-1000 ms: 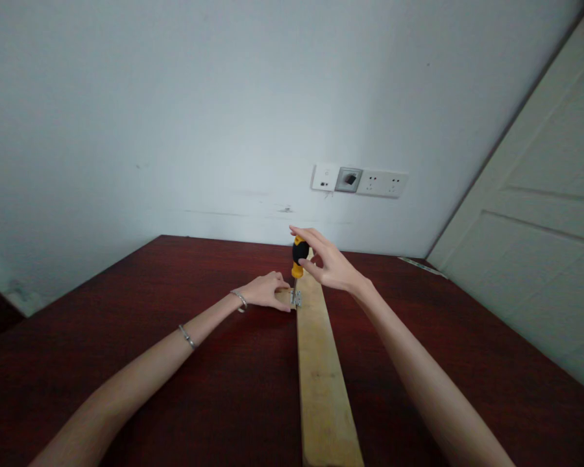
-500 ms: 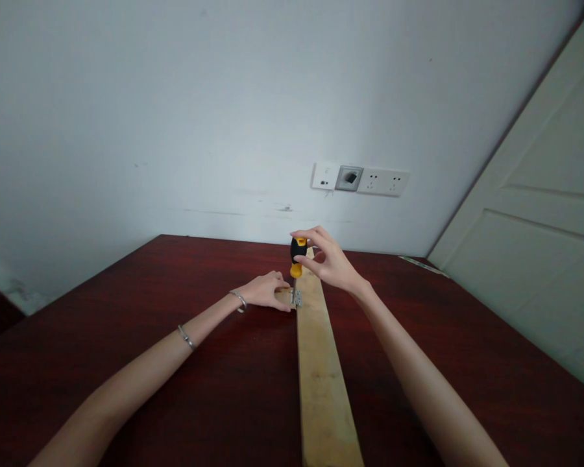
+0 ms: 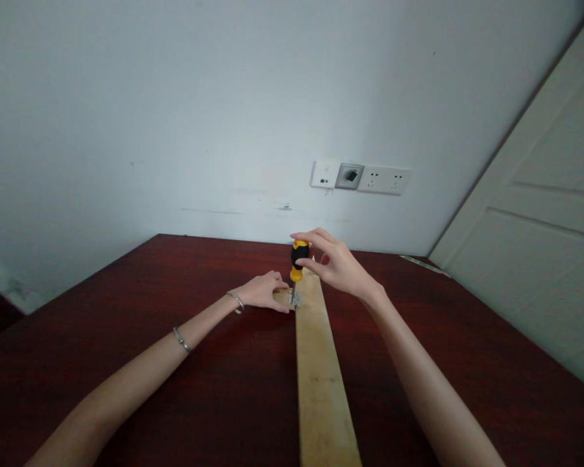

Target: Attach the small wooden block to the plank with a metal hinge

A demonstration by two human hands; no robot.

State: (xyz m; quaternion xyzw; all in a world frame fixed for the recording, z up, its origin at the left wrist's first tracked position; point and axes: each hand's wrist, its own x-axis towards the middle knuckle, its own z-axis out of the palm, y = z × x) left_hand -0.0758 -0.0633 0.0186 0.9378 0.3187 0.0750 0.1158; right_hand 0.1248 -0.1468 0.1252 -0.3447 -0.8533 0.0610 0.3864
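My right grip (image 3: 341,268) is holding a screwdriver (image 3: 300,255) upright; my left grip (image 3: 260,290) is pinching a wooden block (image 3: 283,297). Just below my right, a hinge (image 3: 297,299) is bridging block and plank (image 3: 322,379); how far fastened, I cannot tell.

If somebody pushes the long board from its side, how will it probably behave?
The board looks like solid wood, so probably stiff. Lying flat, it seems apt to slide on the table rather than roll. Being long, it may swing if pushed near one end.
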